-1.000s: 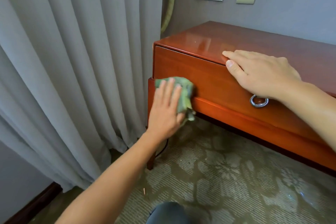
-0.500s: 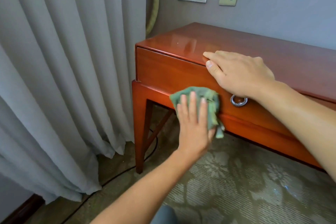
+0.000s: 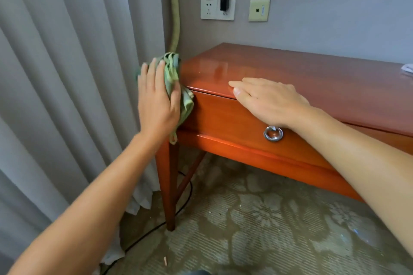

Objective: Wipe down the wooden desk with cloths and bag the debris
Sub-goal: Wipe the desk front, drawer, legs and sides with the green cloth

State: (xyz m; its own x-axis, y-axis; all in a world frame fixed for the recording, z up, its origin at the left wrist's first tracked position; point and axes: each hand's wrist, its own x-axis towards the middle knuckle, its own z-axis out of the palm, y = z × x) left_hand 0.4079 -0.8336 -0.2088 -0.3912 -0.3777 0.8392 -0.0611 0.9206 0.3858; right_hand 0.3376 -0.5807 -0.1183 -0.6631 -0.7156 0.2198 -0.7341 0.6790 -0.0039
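Note:
The glossy reddish wooden desk stands against the wall, its drawer front facing me with a silver ring pull. My left hand presses a crumpled green cloth flat against the desk's left end, at the front corner, fingers straight. Part of the cloth hangs below my palm. My right hand rests palm down on the front edge of the desk top, above the drawer, fingers straight.
Grey curtains hang close to the desk's left end. Wall sockets with a black plug and cable sit above the desk. A black cord runs over the patterned carpet by the desk leg. A small white object lies at the desk's far right.
My left hand has carried the cloth from the drawer front's lower rail leftward and up to the desk's left end corner. My right hand has stayed on the top edge.

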